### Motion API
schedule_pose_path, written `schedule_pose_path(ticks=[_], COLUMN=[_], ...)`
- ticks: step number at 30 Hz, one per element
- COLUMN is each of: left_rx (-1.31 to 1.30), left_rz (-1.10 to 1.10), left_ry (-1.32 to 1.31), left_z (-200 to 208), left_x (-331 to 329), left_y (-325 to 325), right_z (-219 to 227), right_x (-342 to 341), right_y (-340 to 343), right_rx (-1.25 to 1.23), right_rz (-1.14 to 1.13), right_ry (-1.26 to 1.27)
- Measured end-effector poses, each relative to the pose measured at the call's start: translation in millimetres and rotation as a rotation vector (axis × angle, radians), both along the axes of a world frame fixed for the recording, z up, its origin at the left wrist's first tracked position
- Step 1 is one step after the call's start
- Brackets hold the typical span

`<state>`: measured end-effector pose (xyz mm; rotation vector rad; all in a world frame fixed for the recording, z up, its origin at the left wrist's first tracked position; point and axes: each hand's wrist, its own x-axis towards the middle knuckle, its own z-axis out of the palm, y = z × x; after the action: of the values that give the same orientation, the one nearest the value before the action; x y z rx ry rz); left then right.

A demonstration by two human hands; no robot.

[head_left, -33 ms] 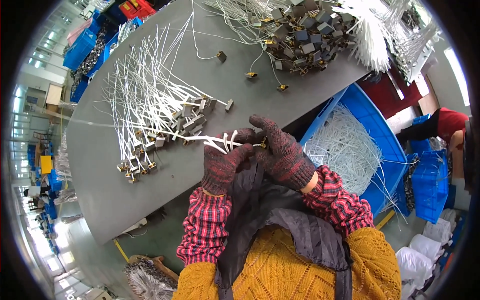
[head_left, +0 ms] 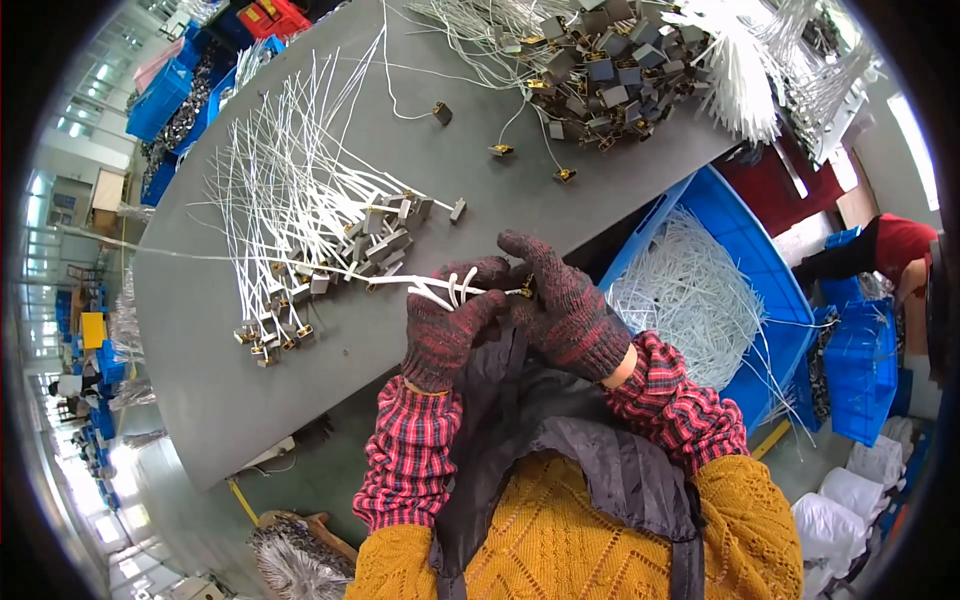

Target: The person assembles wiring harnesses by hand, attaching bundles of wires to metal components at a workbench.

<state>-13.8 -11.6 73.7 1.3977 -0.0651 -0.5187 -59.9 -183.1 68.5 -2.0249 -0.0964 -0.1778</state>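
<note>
My left hand, in a dark red-and-black knit glove, is closed around several short white sleeves and a long thin white wire that trails leftward over the table. Close beside it, my gloved right hand pinches the wire's other end, where a small brass-coloured metal part shows between the fingers. The rest of that end is hidden by the glove. Just left of my hands lies a bundle of white-sleeved wires tipped with small grey blocks and brass-coloured parts.
The grey table has a curved edge. A heap of grey blocks with wires lies at its far side, beside bundled white strands. At right stands a blue bin of white sleeves. A person in red is farther right.
The wire's loose tail at the left has swung slightly nearer. Both hands have stayed in place with the same hold.
</note>
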Motion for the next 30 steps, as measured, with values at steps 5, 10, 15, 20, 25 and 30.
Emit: schedule_pose_path(ticks=[5,10,15,20,25,30], left_rx=[0.028,0.148,0.03,0.042,-0.254,-0.309], left_rz=[0.06,0.039,0.104,0.05,0.167,0.224], left_ry=[-0.092,-0.295,-0.052,-0.028,0.064,-0.016], left_z=[-17,-10,7,8,2,-7], left_x=[-13,-18,-17,-14,-13,-7], left_y=[2,1,0,0,-1,13], right_z=[8,11,16,11,5,-2], right_x=[-8,-15,-15,-14,-19,-21], right_y=[4,8,1,-8,-14,-13], right_rx=[0.013,-0.031,0.04,0.004,0.141,0.151], right_rz=[0.007,-0.036,0.077,0.163,0.162,0.132], right_ry=[0.037,0.032,-0.008,-0.097,0.036,0.055])
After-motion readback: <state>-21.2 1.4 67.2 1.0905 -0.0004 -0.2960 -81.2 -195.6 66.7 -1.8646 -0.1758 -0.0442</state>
